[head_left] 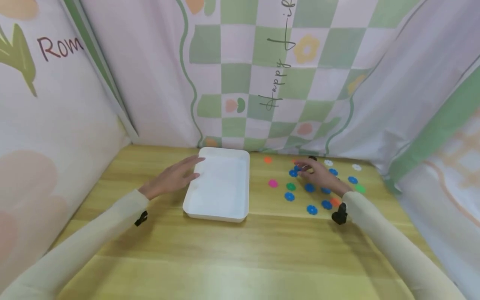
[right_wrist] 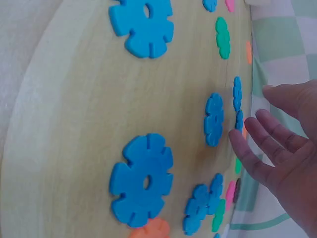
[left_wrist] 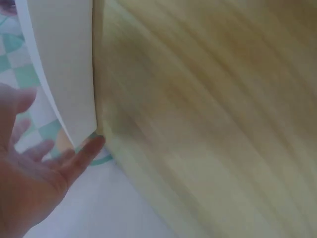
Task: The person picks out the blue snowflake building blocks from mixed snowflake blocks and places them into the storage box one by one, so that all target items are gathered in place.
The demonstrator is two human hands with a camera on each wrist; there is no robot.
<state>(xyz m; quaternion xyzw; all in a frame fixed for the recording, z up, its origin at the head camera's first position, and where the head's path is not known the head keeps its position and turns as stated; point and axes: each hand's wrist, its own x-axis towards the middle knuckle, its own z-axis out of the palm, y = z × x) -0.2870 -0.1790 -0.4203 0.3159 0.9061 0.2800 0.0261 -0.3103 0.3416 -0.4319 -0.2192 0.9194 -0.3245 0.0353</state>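
Observation:
A white rectangular tray (head_left: 219, 183) lies on the wooden table, its inside bare. My left hand (head_left: 173, 176) is at its left side, fingers stretched out over the rim; in the left wrist view this hand (left_wrist: 39, 183) has spread fingers close by the tray's wall (left_wrist: 64, 59). My right hand (head_left: 318, 174) hovers over scattered plastic snowflake discs, with nothing between its fingers. In the right wrist view the loosely bent fingers of that hand (right_wrist: 282, 153) are near a blue disc (right_wrist: 213, 120). A pair of blue discs (head_left: 293, 173) lies by its fingertips.
Around the right hand lie several more blue discs, a pink disc (head_left: 273, 183), a green disc (head_left: 291, 186), orange discs and a white disc (head_left: 356, 167). A checkered curtain (head_left: 277, 83) hangs along the table's back edge. Black wrist straps show below both sleeves.

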